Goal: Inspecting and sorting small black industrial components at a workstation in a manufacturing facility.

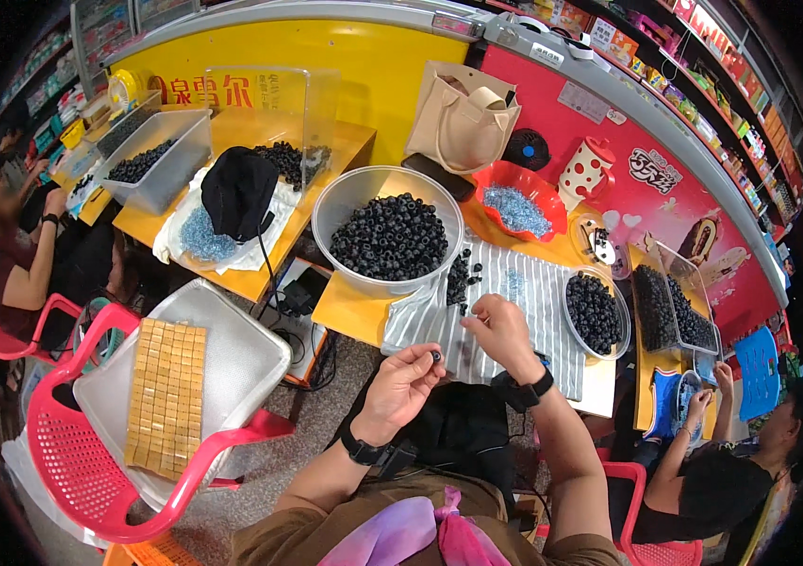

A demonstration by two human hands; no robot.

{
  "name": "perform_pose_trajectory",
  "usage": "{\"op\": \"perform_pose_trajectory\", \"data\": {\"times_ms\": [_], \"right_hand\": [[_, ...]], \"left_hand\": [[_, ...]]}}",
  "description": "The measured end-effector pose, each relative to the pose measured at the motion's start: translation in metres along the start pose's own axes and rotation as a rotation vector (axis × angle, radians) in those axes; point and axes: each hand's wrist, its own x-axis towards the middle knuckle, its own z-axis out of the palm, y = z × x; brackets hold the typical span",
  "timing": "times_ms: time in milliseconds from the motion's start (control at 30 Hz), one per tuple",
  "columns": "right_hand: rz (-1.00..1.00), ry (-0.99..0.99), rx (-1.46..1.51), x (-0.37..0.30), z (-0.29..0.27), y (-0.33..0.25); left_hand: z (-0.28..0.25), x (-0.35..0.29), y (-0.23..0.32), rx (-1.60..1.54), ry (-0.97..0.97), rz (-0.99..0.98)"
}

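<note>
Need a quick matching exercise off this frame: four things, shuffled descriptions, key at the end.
Things
1. Left hand
2. Wavy-rimmed dish
3. Handbag
4. Cloth

Descriptions
A. Beige, with its handles at the top
B. Striped, spread on the table
C. Pinching a small black piece at the fingertips
D. Red, with pale blue pieces inside

Pairs: 1-C, 2-D, 3-A, 4-B
</note>
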Motion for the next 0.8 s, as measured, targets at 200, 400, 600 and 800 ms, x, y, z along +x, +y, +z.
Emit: {"op": "perform_pose_trajectory", "data": {"times_ms": [200, 400, 600, 800], "right_hand": [[-0.039, -0.071, -0.273, 0.014, 0.015, -0.001], [-0.103, -0.083, -0.242, -0.014, 0.004, -0.004], [-0.126, -0.034, -0.176, -0.027, -0.004, -0.005], [-0.208, -0.005, -0.151, -0.025, 0.012, 0.007]], "left_hand": [[-0.003, -0.002, 0.004, -0.022, -0.051, -0.035], [-0.003, -0.001, 0.005, -0.045, -0.029, -0.046], [0.0, 0.0, -0.003, -0.009, -0.006, -0.083], [0.009, -0.003, -0.003, 0.052, 0.015, -0.058]]}}
